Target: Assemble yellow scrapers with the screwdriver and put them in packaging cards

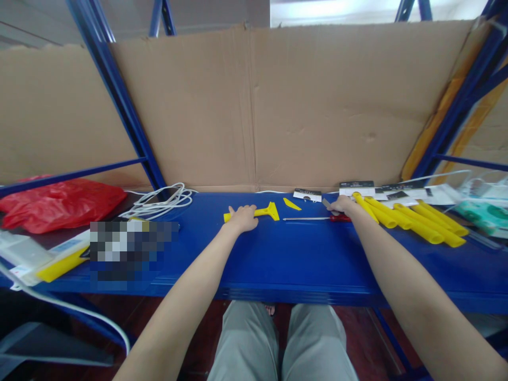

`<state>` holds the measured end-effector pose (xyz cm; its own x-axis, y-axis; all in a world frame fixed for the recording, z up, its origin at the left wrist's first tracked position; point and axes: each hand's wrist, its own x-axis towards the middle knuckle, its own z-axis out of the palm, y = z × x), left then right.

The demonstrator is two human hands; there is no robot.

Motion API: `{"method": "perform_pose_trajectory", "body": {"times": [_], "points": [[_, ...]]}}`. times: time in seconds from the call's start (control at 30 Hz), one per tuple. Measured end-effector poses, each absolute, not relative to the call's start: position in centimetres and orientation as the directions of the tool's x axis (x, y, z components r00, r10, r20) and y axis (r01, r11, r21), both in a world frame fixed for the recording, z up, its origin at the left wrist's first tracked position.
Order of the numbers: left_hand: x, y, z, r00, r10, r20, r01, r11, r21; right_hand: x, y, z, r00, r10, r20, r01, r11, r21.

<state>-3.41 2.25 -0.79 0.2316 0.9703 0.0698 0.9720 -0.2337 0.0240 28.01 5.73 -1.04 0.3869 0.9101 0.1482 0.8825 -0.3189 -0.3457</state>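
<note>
My left hand point(243, 218) is closed over the handle of a yellow scraper point(272, 211), which lies on the blue shelf with its wide head pointing right. Just past that head rests a separate flat yellow piece point(292, 203). My right hand point(340, 205) pinches a thin grey piece point(326, 203), perhaps a blade; its far end is hidden by the fingers. Right below those fingers lies a screwdriver point(307, 218), its shaft toward the left and its red handle partly covered by my right hand and wrist.
Several yellow tubes point(420, 225) lie right of my right forearm, near black-and-white cards point(356, 188). A coiled white cable point(170, 201) and a red plastic bag point(59, 203) sit at left. Cardboard point(317, 106) walls off the back.
</note>
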Motion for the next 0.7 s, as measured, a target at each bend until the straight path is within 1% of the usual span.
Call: {"method": "perform_pose_trajectory", "body": {"times": [0.1,0.2,0.37,0.57,0.63,0.7], "points": [[-3.4,2.3,-0.9,0.23,0.97,0.073,0.972,-0.232,0.026,27.9,5.8,-1.1,0.413,0.911,0.002,0.872,-0.395,-0.289],[-3.4,2.4,-0.9,0.233,0.97,0.076,0.972,-0.235,0.027,27.8,5.6,-1.0,0.445,0.894,0.057,0.865,-0.413,-0.285],[-3.5,2.4,-1.0,0.238,0.969,0.073,0.97,-0.241,0.029,27.5,4.6,-0.4,0.498,0.856,0.137,0.829,-0.424,-0.365],[-3.3,2.5,-1.2,0.265,0.96,0.091,0.962,-0.27,0.047,25.8,3.7,0.6,0.462,0.826,0.322,0.832,-0.278,-0.481],[-3.2,2.4,-1.2,0.292,0.95,0.107,0.953,-0.299,0.056,24.9,3.7,0.7,0.434,0.829,0.352,0.83,-0.215,-0.516],[-2.9,2.4,-1.4,0.333,0.934,0.128,0.937,-0.343,0.065,23.7,3.8,0.6,0.362,0.858,0.364,0.826,-0.114,-0.553]]}}
